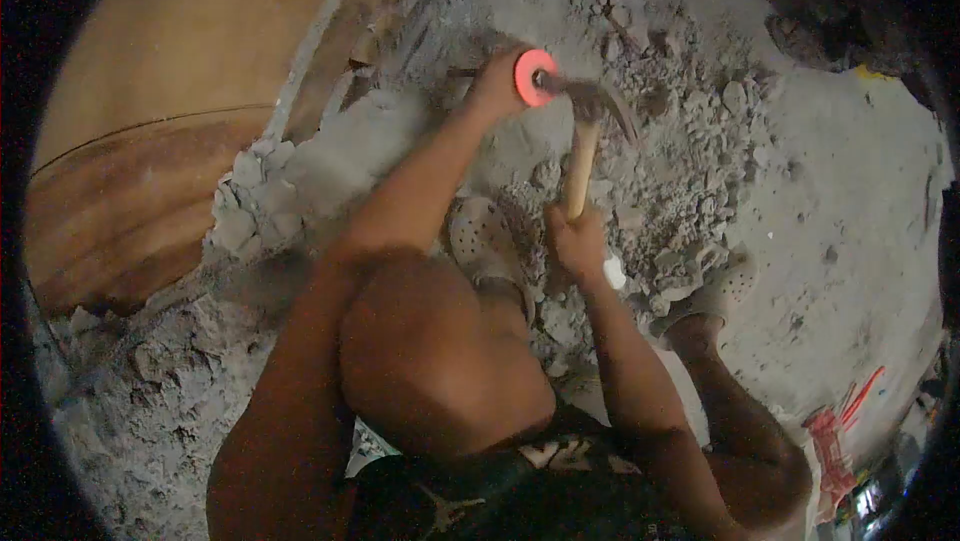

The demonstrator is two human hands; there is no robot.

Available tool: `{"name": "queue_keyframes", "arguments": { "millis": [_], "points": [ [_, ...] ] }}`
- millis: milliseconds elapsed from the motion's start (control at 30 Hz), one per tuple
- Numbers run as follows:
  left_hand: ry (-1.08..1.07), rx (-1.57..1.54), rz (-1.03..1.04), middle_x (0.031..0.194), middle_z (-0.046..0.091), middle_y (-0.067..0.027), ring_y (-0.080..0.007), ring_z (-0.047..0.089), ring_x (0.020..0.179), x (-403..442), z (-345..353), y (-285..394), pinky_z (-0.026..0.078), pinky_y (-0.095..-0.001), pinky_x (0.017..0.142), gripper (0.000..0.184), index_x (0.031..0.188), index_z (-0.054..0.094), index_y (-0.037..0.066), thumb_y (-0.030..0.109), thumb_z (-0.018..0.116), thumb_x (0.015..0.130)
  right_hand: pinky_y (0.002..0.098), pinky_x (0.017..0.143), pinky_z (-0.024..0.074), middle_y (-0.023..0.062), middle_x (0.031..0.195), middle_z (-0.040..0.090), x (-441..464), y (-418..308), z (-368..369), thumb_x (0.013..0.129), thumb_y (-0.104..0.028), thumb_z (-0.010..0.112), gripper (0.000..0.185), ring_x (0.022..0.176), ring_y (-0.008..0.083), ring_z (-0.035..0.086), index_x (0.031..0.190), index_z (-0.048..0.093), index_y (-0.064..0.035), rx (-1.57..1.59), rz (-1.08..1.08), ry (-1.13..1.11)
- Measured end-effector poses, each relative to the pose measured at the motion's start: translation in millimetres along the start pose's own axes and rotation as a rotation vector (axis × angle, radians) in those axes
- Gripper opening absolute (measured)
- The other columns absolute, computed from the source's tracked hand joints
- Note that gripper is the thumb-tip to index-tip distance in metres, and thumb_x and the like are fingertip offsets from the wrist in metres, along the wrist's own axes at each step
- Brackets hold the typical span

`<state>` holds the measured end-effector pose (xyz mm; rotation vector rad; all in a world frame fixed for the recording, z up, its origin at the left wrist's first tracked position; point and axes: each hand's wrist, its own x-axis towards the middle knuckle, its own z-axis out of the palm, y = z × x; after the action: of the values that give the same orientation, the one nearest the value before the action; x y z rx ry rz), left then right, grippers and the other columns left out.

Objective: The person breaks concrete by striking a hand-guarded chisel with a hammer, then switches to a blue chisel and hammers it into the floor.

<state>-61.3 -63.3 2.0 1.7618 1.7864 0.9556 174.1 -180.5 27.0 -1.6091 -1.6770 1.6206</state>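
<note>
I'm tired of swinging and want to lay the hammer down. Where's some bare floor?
The smooth floor on the right looks free, bordered by rubble, the right shoe and the red item. It's crowded around the hammer and left hand.

Hammer (582,166) over rubble (655,216), between panel (170,51) at left and floor (840,201) at right.
</note>
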Motion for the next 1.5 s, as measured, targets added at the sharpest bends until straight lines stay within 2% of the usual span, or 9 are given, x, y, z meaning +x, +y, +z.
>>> {"name": "queue_keyframes", "arguments": {
  "millis": [300,467,600,633,900,1000,1133,1200,1500],
  "points": [
    [-0.172,0.102,-0.017,0.099,0.067,-0.0146,-0.0352,0.065,0.091,-6.7,17.7,-19.4,0.053,-0.0407,0.076,0.045,0.111,0.058,0.01,0.02,0.077,0.071,0.027,0.047,0.0417,0.0018,0.066,0.055,14.8,-19.6,-120.1,0.091,-0.028,0.056,0.025,0.054,0.0117,0.052,0.087,0.056,-0.0033,0.21,-0.107,0.548],
    [-0.059,0.071,0.015,0.102,0.067,-0.0134,-0.0337,0.065,0.092,3.5,12.8,-17.5,0.053,-0.0405,0.077,0.048,0.113,0.058,0.011,0.021,0.078,0.071,0.0313,0.051,0.0455,0.0035,0.069,0.057,-3.9,-111.5,-131.8,0.09,-0.023,0.054,0.017,0.059,0.0171,0.055,0.087,0.058,-0.0058,1.255,-0.501,0.712],
    [-0.101,0.091,-0.083,0.104,0.066,-0.0123,-0.032,0.064,0.095,-1.9,10.5,-10.6,0.053,-0.0398,0.079,0.05,0.114,0.057,0.011,0.021,0.078,0.07,0.0298,0.046,0.0421,0.0019,0.066,0.055,14.5,38.1,19.9,0.09,-0.016,0.058,0.013,0.052,0.0126,0.051,0.086,0.056,-0.0043,0.165,-0.006,0.101],
    [-0.082,0.165,0.016,0.106,0.066,-0.0118,-0.0316,0.064,0.097,-10.2,15.5,-16.8,0.051,-0.0405,0.082,0.05,0.114,0.057,0.01,0.021,0.078,0.071,0.0389,0.06,0.0477,0.0129,0.069,0.061,14.1,28.8,25.8,0.08,-0.021,0.067,0.025,0.062,0.0253,0.059,0.086,0.06,0.0018,0.303,0.109,0.048],
    [-0.121,0.178,-0.014,0.112,0.063,-0.0115,-0.033,0.06,0.103,2.3,6.9,-26.8,0.049,-0.0414,0.088,0.056,0.119,0.053,0.01,0.025,0.078,0.072,0.0297,0.049,0.0448,0.005,0.066,0.058,1.8,-76.6,-116.0,0.084,-0.028,0.063,0.027,0.054,0.0143,0.055,0.086,0.059,-0.0018,0.406,0.025,0.514],
    [-0.1,0.124,-0.093,0.109,0.064,-0.0123,-0.0332,0.061,0.102,-5.5,5.8,-10.2,0.05,-0.0405,0.085,0.053,0.117,0.053,0.01,0.025,0.078,0.072,0.0308,0.054,0.0475,0.0096,0.068,0.055,-5.6,-105.8,-147.0,0.086,-0.025,0.055,0.021,0.06,0.0169,0.055,0.083,0.054,-0.0048,1.015,-0.474,0.601],
    [-0.107,0.115,-0.053,0.11,0.064,-0.0136,-0.0337,0.061,0.103,2.8,2.1,-12.9,0.05,-0.0409,0.086,0.053,0.118,0.054,0.01,0.024,0.078,0.072,0.0333,0.058,0.0499,0.011,0.069,0.057,-4.8,-90.9,-62.4,0.086,-0.022,0.053,0.017,0.061,0.0203,0.057,0.08,0.053,-0.0068,1.013,-0.248,0.805],
    [-0.177,0.176,0.096,0.11,0.064,-0.0145,-0.0342,0.061,0.103,10.1,8.4,-29.8,0.05,-0.041,0.086,0.052,0.117,0.055,0.01,0.023,0.077,0.073,0.0337,0.053,0.0477,0.0024,0.066,0.057,-1.1,-8.9,8.7,0.088,-0.014,0.055,0.01,0.059,0.0177,0.058,0.089,0.059,-0.0043,0.124,-0.055,0.038],
    [-0.138,0.103,-0.009,0.107,0.064,-0.016,-0.0372,0.061,0.1,2.0,18.3,-32.0,0.051,-0.0445,0.081,0.049,0.113,0.055,0.009,0.022,0.077,0.072,0.0306,0.048,0.0436,0.0032,0.062,0.055,-0.7,-68.4,-101.0,0.085,-0.019,0.065,0.02,0.051,0.0126,0.051,0.075,0.055,-0.0041,0.455,0.021,0.519]
  ]
}}
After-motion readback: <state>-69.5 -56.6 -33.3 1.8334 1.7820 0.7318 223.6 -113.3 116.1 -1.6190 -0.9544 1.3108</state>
